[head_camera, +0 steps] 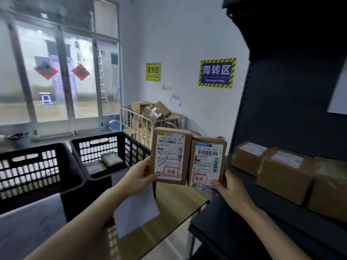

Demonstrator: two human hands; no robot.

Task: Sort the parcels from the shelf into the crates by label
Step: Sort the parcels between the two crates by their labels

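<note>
- While I hold both parcels up at centre frame with their labels facing me, the step in hand, as I judge it, is reading each destination before either goes to a crate.
- My left hand (pixel 139 177) pinches the left parcel (pixel 170 156) at its lower left corner, thumb on the front and the other fingers hidden behind. My right hand (pixel 231 190) pinches the right parcel (pixel 206 162) at its lower right the same way.
- Both parcels touch side by side above the wooden counter (pixel 174 212), between the crates at left and the shelf (pixel 262 231) at right.
- Left label: "370A E601-36 68", "F0P", "E601", and handwritten 济南 in a red ring.
- Right label: "530- C3 085 (XSD)" and 泰安 in a red ring. I cannot make out its blue logo.
- To do this well I would trust the ringed words over the fine print, and slide my right thumb off the label edge.
- I read nothing on the white sheet (pixel 137 209) below my left hand, so I would confirm each crate's marking before dropping.
- Parcels already lie in the middle crate (pixel 105 139); the near crate (pixel 37 171) at lower left hides its floor.
- More shelf parcels (pixel 281 175) wait at right.
- On the wall, the blue sign (pixel 216 73) reads 周转区, "Turnover Area"; the yellow sign (pixel 153 71) is too blurred.
</note>
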